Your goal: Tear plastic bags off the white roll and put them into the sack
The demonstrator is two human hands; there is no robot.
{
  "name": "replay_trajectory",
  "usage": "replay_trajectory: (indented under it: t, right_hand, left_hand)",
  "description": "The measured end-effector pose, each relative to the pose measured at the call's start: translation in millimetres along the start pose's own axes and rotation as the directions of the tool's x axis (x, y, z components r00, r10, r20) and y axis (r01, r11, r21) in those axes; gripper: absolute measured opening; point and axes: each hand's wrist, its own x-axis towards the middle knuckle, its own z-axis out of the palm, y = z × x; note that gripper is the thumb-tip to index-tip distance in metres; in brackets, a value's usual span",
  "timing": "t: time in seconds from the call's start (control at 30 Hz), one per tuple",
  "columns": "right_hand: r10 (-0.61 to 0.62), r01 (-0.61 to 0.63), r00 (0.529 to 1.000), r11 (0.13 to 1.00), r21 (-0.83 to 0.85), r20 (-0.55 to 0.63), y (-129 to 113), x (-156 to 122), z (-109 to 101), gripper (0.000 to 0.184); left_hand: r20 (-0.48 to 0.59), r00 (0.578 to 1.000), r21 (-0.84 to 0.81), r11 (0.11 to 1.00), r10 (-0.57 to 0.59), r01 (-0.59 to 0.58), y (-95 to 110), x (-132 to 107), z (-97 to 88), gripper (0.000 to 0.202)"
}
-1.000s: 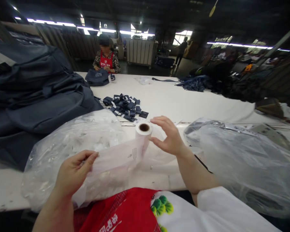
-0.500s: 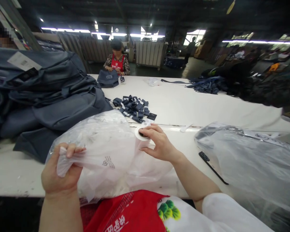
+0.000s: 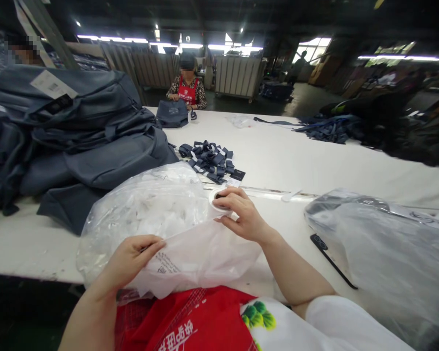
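My left hand (image 3: 139, 253) pinches the upper edge of a thin, translucent white plastic bag (image 3: 201, 253) with small dark print on it. The bag stretches toward my right, just above my lap. My right hand (image 3: 243, 217) grips a small white roll (image 3: 214, 210) with a dark core, thumb and fingers around its side. What is wound on the roll cannot be told. Behind both hands a large clear plastic bag (image 3: 142, 202) lies on the table, its whitish contents blurred by the film.
Grey-blue bags (image 3: 91, 112) are piled at the left. Bundled dark straps (image 3: 210, 161) and a black tag (image 3: 237, 174) lie ahead on the white table (image 3: 278, 156). A phone (image 3: 331, 258) and a plastic-covered stack (image 3: 380, 248) are at the right. A co-worker (image 3: 186, 87) sits opposite.
My left hand has moved right and slightly down, from a bunched grip to a pinch on the bag's edge. The white bag is now spread flatter. My right hand keeps the roll.
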Motion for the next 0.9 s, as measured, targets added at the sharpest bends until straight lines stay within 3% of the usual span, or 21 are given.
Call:
replay_trajectory:
  t: [0.17,0.47,0.9]
  right_hand:
    - [-0.033,0.033,0.999,0.999,0.023,-0.015,-2,5,6,0.02]
    - [-0.001,0.001,0.999,1.0,0.01,-0.054,-10,3,14,0.016]
    - [0.022,-0.016,0.988,0.999,0.038,-0.154,-16,6,27,0.014]
  left_hand:
    - [-0.109,0.993,-0.024,0.999,-0.037,0.034,-24,-14,2.2,0.036]
    - [-0.269,0.957,-0.07,0.993,-0.111,0.095,-47,-27,0.2,0.035]
    - [-0.301,0.93,-0.112,0.976,-0.213,0.187,-64,-44,-9.7,0.042]
